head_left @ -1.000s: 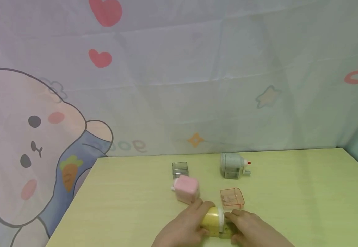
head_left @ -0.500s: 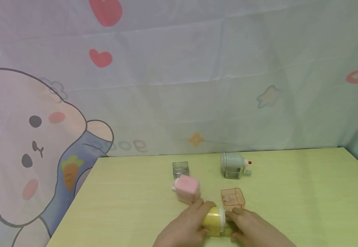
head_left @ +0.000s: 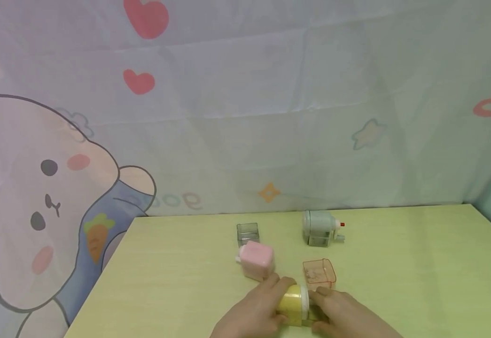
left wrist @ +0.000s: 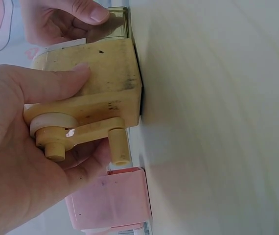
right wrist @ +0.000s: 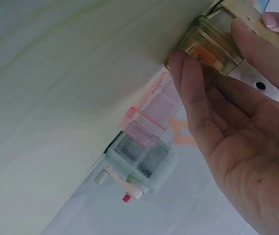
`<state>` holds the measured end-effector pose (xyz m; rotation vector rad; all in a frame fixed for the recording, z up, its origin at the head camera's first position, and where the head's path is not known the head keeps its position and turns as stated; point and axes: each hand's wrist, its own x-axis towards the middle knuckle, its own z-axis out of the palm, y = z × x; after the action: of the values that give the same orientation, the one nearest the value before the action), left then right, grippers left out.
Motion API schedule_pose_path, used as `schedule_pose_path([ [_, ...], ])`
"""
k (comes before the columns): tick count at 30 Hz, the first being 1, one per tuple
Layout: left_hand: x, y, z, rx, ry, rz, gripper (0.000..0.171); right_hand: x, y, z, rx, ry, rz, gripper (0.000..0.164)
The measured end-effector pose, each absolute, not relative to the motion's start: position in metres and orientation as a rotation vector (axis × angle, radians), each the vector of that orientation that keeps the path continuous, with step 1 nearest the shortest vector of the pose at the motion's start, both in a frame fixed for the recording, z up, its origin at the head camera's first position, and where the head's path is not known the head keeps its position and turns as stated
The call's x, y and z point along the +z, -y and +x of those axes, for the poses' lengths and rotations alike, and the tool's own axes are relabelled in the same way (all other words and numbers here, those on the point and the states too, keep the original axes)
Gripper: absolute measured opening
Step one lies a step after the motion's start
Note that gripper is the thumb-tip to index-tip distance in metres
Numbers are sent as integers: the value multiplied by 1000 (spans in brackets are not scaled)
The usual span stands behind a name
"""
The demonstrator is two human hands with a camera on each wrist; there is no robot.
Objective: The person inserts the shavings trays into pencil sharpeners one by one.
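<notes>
A yellow crank pencil sharpener [head_left: 291, 303] lies on the table near its front edge. My left hand [head_left: 251, 312] grips its body, thumb on one side, with the crank [left wrist: 93, 131] by the palm in the left wrist view. At the sharpener's other end, my right hand [head_left: 348, 313] pinches its clear yellowish shavings drawer [right wrist: 212, 46] between thumb and fingers. That drawer is partly hidden by the fingers, and how far it sits inside the body cannot be told. A pink pencil sharpener [head_left: 257, 260] stands just beyond the left hand.
A clear red-edged drawer [head_left: 319, 273] with shavings in it lies beyond the right hand. A grey clear drawer [head_left: 247, 233] stands behind the pink sharpener. Farther back is a grey-blue crank sharpener [head_left: 318, 222], in front of a printed cloth [head_left: 245, 155].
The right thumb has shifted slightly left, toward the sharpener. Otherwise the left hand keeps its grip and the other things stay put.
</notes>
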<state>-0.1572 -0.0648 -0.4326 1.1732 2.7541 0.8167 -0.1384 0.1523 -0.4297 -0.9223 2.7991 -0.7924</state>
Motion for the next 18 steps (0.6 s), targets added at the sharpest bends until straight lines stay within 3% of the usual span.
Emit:
schedule_pose_path([
  [18,-434,64,-157,824,-2739,1165,62,-429,-150,-138,-821,-2789,-850,19],
])
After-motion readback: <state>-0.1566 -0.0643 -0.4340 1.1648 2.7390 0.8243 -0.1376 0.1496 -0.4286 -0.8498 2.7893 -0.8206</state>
